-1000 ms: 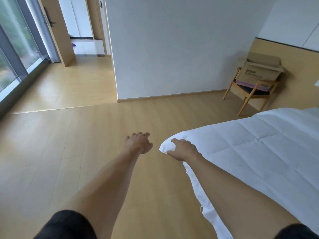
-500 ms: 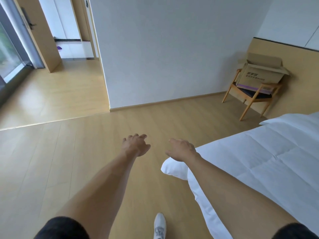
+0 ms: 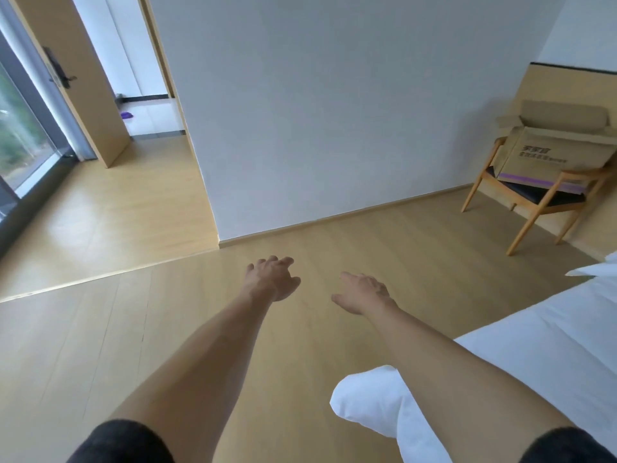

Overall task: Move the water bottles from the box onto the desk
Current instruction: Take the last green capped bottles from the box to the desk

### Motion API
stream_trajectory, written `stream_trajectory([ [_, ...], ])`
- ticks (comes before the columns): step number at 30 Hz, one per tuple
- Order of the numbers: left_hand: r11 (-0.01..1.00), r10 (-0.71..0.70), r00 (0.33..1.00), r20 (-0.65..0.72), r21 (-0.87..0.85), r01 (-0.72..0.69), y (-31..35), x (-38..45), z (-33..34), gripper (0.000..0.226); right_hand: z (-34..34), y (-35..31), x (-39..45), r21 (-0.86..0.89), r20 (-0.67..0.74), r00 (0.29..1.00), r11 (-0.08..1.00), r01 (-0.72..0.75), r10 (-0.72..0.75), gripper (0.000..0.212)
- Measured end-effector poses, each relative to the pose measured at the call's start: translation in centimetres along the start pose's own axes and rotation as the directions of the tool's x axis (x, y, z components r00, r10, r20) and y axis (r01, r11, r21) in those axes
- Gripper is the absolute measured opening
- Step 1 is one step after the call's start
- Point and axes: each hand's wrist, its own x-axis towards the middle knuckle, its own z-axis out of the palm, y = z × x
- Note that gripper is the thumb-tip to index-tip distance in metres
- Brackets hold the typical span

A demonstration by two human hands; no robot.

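Box (image 3: 554, 152) at far right of frame, flaps open, tilted on a chair (image 3: 534, 202) by the wall; no bottles or desk in view. Left hand (image 3: 272, 279) and right hand (image 3: 362, 294) at mid-frame over bare floor (image 3: 100, 345), well apart from the box, fingers loosely curled, holding nothing. Likely risks from here: clipping the bed (image 3: 534, 362) corner at lower right on the way over, or tipping the leaning box off the seat by pulling a bottle out one-handed.
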Motion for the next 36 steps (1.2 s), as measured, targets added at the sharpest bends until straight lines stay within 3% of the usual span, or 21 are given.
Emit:
stream_trajectory([
  [9, 0.993, 0.117, 0.993, 0.023, 0.001, -0.117, 4.1, 14.8, -1.7, 0.058, -4.6, 3.0, 11.6, 0.007, -0.004, 0.994, 0.993, -0.114, 0.114, 0.056],
  [15, 0.963, 0.268, 0.962, 0.050, 0.014, -0.269, 8.5, 26.4, -3.1, 0.057, -7.3, 7.1, 19.8, 0.047, -0.027, 0.962, 0.962, -0.270, 0.271, 0.050],
  [25, 0.849, 0.515, 0.850, 0.113, 0.070, -0.523, 16.2, 44.3, -8.0, 0.058, -13.7, 11.6, 32.2, 0.167, -0.036, 0.843, 0.835, -0.524, 0.536, 0.059],
  [36, 0.656, 0.722, 0.660, 0.206, 0.101, -0.748, 31.3, 52.5, -7.0, 0.058, -17.1, 21.8, 36.6, 0.248, -0.020, 0.687, 0.669, -0.701, 0.727, 0.061],
])
